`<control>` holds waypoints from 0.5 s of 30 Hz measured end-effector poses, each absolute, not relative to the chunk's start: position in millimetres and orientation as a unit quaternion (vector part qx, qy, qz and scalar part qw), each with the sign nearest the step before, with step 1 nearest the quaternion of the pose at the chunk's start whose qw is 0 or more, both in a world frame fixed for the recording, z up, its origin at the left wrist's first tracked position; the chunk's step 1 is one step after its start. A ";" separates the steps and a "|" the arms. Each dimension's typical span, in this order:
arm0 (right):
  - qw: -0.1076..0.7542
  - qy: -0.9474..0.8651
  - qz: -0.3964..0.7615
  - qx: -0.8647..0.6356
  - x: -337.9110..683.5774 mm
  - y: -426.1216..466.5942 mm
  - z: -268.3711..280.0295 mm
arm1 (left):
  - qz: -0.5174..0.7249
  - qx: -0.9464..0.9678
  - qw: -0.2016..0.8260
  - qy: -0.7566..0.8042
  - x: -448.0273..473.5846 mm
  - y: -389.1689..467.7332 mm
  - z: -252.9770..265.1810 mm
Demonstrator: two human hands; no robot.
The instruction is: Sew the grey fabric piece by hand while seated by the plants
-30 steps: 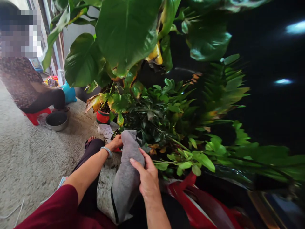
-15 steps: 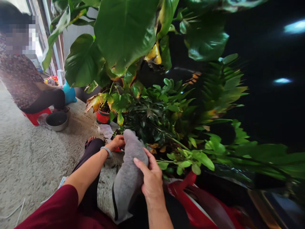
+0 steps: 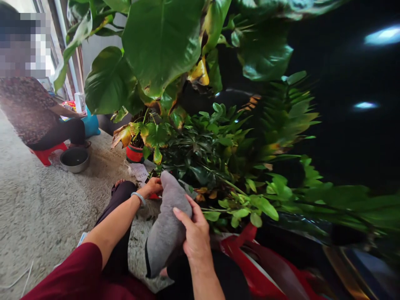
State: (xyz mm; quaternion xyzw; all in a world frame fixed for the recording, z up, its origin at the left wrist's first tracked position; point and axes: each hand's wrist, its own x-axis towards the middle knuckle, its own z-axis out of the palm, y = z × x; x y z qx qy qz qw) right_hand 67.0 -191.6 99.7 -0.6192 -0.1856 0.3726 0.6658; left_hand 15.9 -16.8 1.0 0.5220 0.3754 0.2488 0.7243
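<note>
A grey plush piece [image 3: 170, 216], long, rounded and sock-shaped, slants across the space above my lap. Dark trim edges its lower end. My right hand [image 3: 196, 231] grips its right side, thumb on the top surface and fingers curled round behind. At the narrow upper tip, my left hand [image 3: 153, 187] has its bent fingers against the plush; the fingertips are partly hidden behind it. A pale bracelet [image 3: 139, 198] circles my left wrist.
Leafy potted plants [image 3: 162, 46] crowd the front and right, with a red pot [image 3: 135, 154] below. A red bag [image 3: 250, 258] lies at my right. At left, a person [image 3: 34, 112] sits on a red stool [image 3: 46, 154] beside a metal basin [image 3: 75, 159].
The plush piece has shifted slightly left and its lower end has lifted a little, my right hand moving with it. My left hand stays at the tip.
</note>
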 end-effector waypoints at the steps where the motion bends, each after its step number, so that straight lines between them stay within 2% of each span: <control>1: 0.675 -0.190 0.350 -0.621 71.2 -190.8 102.9 | 0.238 0.525 0.726 0.375 15.2 -16.5 1.9; 5: 0.700 -0.185 0.278 -0.631 85.6 -189.5 106.7 | 0.211 0.535 0.720 0.388 13.0 -15.9 5.7; 11: 0.655 -0.171 0.380 -0.631 68.7 -194.9 95.7 | 0.225 0.568 0.693 0.383 11.2 -21.5 5.0; 15: 0.661 -0.198 0.352 -0.633 69.2 -193.3 99.0 | 0.204 0.593 0.675 0.387 9.3 -19.5 0.8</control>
